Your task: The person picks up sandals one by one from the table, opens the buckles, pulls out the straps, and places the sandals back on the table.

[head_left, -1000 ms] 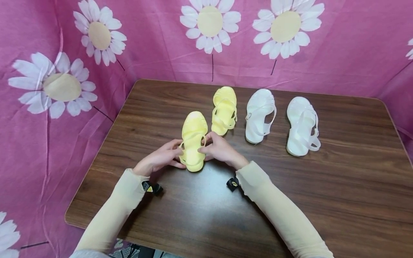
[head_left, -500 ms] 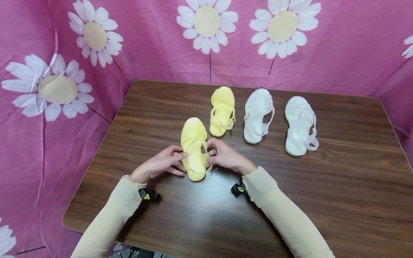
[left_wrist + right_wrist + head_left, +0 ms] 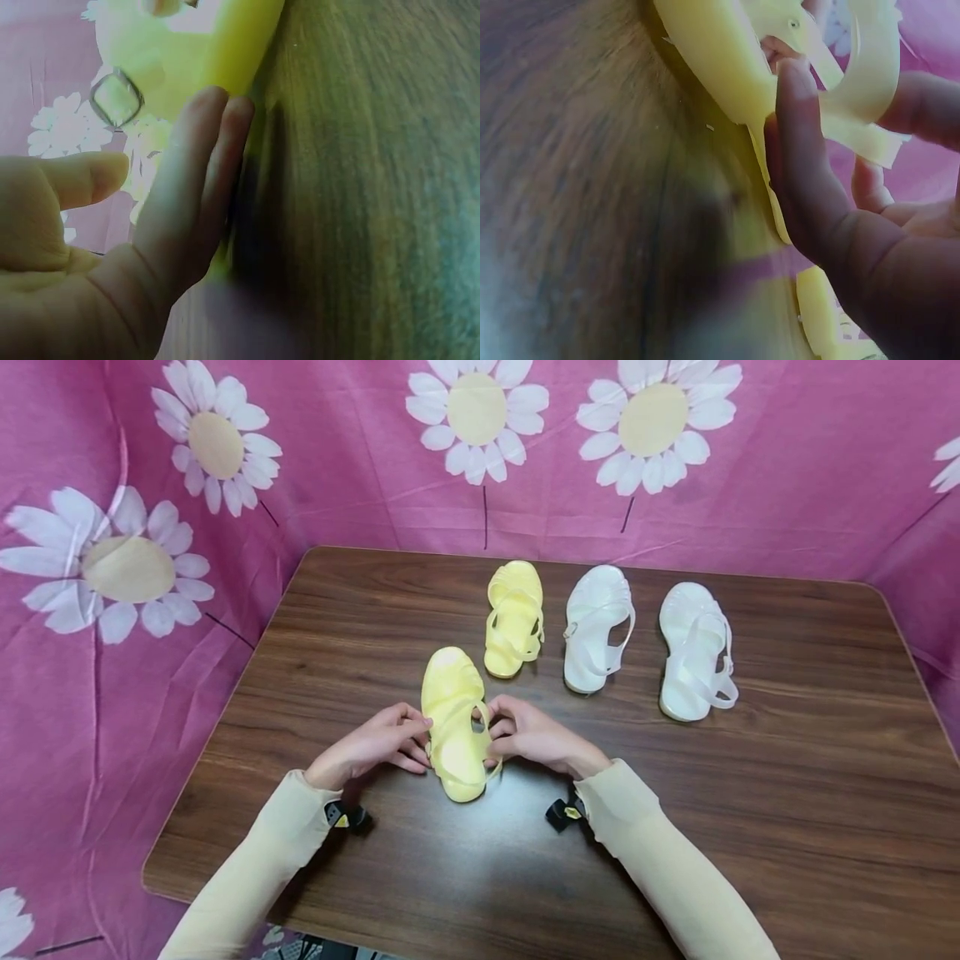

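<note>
A yellow strappy sandal (image 3: 456,735), toe pointing away, rests on the table between both hands. My left hand (image 3: 378,742) touches its left side; in the left wrist view two straight fingers (image 3: 191,150) lie along the yellow edge, and the thumb stands apart. On the other side my right hand (image 3: 536,737) holds the sandal by its strap. In the right wrist view the loose strap (image 3: 870,67) passes between the fingers, one of which presses against the sole's side. A second yellow sandal (image 3: 514,627) lies just beyond, toe also pointing away.
Two white sandals (image 3: 597,635) (image 3: 693,668) stand to the right of the yellow ones, toes toward the back. Behind the wooden table (image 3: 810,760) hangs a pink cloth (image 3: 360,468) with large daisies, which also covers the left side.
The near yellow sandal has slid toward the person and turned slightly, its heel now further right. Both hands moved with it, the right hand more. The other sandals have stayed in place.
</note>
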`<state>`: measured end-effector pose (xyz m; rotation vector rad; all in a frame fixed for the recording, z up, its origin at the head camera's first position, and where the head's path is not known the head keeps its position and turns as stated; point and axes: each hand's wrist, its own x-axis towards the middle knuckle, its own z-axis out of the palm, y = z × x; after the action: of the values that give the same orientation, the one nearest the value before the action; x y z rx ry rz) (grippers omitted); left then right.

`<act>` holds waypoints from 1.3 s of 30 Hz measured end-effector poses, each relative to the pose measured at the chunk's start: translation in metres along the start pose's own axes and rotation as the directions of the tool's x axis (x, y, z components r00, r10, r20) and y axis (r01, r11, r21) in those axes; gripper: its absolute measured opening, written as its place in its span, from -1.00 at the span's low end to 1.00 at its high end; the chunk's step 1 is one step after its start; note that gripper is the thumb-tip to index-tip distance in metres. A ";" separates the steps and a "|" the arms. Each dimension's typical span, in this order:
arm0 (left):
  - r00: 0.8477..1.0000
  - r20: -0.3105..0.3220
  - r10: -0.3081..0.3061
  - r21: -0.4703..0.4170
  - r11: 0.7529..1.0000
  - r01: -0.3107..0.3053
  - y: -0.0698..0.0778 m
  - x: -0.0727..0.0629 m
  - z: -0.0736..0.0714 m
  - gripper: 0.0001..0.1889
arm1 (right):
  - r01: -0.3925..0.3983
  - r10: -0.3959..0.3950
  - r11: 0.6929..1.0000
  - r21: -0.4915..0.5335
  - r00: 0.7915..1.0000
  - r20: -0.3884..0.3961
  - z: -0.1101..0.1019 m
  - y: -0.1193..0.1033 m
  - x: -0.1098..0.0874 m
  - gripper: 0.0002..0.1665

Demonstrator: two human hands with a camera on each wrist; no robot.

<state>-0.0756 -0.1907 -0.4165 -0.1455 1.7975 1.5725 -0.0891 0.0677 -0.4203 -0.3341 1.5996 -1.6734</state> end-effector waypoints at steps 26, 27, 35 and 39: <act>0.997 0.051 0.059 0.323 0.944 -0.073 0.007 0.009 0.027 -0.79 | -0.088 0.084 0.976 -0.200 0.996 -0.027 -0.020 0.002 -0.027 -0.72; 0.997 0.053 0.061 0.336 0.939 -0.075 0.007 0.010 0.028 -0.79 | -0.083 0.079 0.974 -0.210 0.997 -0.024 -0.021 0.002 -0.028 -0.71; 0.995 0.063 0.073 0.423 0.902 -0.093 0.013 0.011 0.037 -0.79 | -0.008 0.017 0.929 -0.369 1.000 0.022 -0.033 0.003 -0.039 -0.70; 0.995 0.067 0.079 0.441 0.892 -0.101 0.015 0.014 0.044 -0.78 | -0.005 0.021 0.911 -0.413 0.999 0.035 -0.040 0.002 -0.045 -0.70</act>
<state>-0.0741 -0.1428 -0.4115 0.1941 2.0999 1.1710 -0.0852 0.1276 -0.4148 -0.5632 1.9170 -1.2969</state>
